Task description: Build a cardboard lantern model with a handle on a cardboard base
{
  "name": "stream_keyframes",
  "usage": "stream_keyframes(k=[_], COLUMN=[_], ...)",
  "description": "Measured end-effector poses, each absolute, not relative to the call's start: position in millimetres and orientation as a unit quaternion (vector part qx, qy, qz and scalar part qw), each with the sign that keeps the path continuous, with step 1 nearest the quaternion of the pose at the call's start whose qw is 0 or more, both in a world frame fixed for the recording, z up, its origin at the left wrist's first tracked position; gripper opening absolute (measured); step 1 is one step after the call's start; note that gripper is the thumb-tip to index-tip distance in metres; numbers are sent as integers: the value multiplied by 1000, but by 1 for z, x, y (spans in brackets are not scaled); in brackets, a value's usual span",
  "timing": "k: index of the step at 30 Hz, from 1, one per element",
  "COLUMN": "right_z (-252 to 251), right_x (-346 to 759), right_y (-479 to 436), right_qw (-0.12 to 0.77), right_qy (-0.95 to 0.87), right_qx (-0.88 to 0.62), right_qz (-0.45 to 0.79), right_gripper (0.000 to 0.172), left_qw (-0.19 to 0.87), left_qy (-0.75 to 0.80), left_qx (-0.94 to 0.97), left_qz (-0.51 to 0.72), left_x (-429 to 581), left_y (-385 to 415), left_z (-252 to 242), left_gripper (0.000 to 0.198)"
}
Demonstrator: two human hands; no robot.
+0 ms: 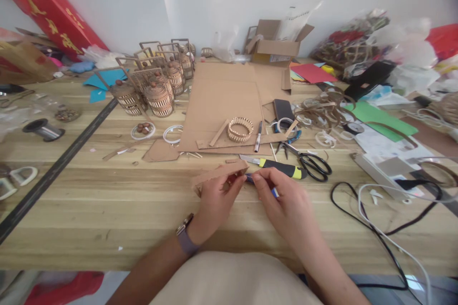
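My left hand [218,202], a watch on its wrist, is closed around a bent strip of cardboard [222,173] above the table's front part. Close by on the right, my right hand [284,200] pinches thumb and forefinger together near the strip's end; what lies between them is too small to make out. Something blue shows under and between the hands, mostly covered. Just beyond my right hand lies a yellow and black utility knife [282,168], blade out to the left. Farther off, a ring of light and dark slats [240,130] rests on a flat cardboard sheet [223,100].
Black scissors [315,166] lie right of the knife, with a marker [258,137] on the cardboard. Several small slatted baskets [160,97] with handles stand at back left. Curled brown strips [318,109] and cables [375,228] occupy the right. A wire spool [43,129] stands left.
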State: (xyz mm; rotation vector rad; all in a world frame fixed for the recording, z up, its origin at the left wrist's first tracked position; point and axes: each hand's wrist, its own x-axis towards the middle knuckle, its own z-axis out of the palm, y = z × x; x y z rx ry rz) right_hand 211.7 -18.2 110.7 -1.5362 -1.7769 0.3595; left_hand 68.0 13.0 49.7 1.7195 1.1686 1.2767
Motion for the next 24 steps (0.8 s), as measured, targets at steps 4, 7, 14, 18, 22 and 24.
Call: stream_keyframes(k=[4,7,14,18,22,24], right_z=[108,108,115,114,104,100], right_x=[212,213,218,221,223,222], right_y=[-16,-15,-20,-18,-15,-15], right_qw=[375,374,402,414,406,398], right_qy=[-693,-692,-667,-663,-671,-680], right_qx=[-609,-613,-621,-611,-598,-590], right_qz=[87,72,87,126,167,176], right_gripper=[32,38,42,24,15,15], left_qw=[332,340,367,388,405,400], left_qy=[441,435,425,426,426,430], left_qx=[675,677,684,672,660,660], left_qz=[489,486,465,465,467,468], left_x=[67,66,64,63,63,63], left_y=[12,12,9,8,8,8], left_z=[51,52,54,46,40,40], left_gripper=[12,14,14,18,22,21])
